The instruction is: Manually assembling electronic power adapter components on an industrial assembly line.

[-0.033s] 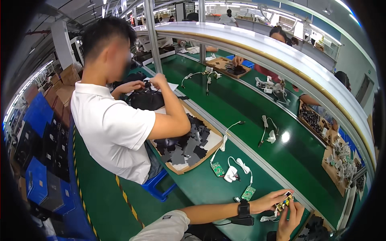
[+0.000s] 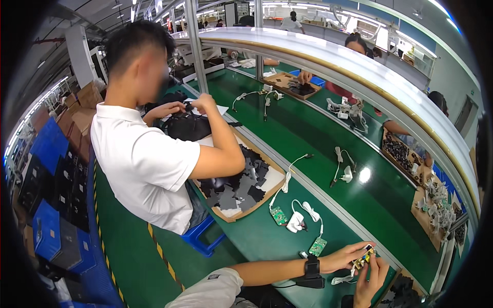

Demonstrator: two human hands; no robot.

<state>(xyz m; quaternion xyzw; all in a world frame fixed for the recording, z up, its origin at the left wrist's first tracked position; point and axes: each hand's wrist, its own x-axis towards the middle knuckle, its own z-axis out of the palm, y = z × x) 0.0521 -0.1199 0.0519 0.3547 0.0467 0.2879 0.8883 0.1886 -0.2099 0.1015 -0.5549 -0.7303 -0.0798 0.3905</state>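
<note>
Lower right of the frame: the left hand (image 2: 340,259) and right hand (image 2: 374,278), fingertips clamped on a small yellow-and-black electronic circuit board (image 2: 362,260), presumably gripped from both sides for steadiness.

Left of the hands (image 2: 341,259), a bare strip of table (image 2: 251,238) offers passage toward the cardboard tray (image 2: 246,212), while two green circuit boards (image 2: 317,247), a white plug (image 2: 295,222) and looped cables (image 2: 310,210) obstruct the more direct way, and a metal rail (image 2: 328,206) borders the far side.
</note>
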